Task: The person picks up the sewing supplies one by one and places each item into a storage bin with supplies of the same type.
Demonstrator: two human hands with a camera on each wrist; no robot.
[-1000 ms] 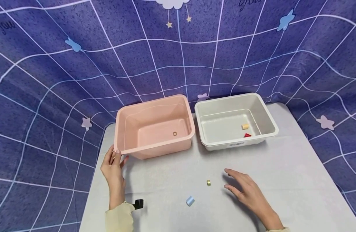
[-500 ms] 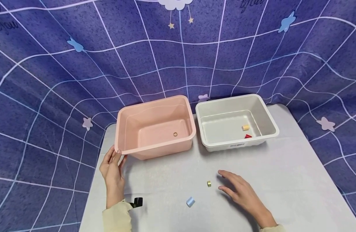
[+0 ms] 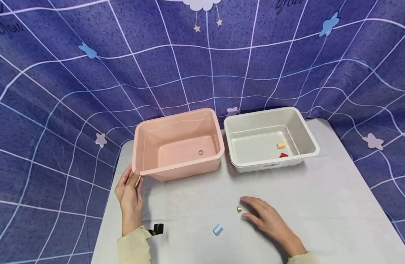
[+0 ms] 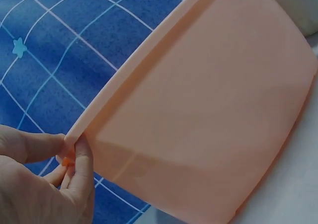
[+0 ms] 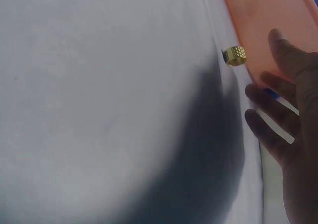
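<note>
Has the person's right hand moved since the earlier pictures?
Yes. In the head view, the right hand has moved left, closer to the small gold ring, which lies where it was on the table.

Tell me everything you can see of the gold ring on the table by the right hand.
The gold ring is a wide, shiny band that looks metallic, with a dimpled pattern on its outer face. It sits on the pale tabletop, close to the thumb and fingertips of the right hand but not touching them. It seems to touch only the tabletop. Whether it stands on edge or lies flat is hard to tell.
</note>
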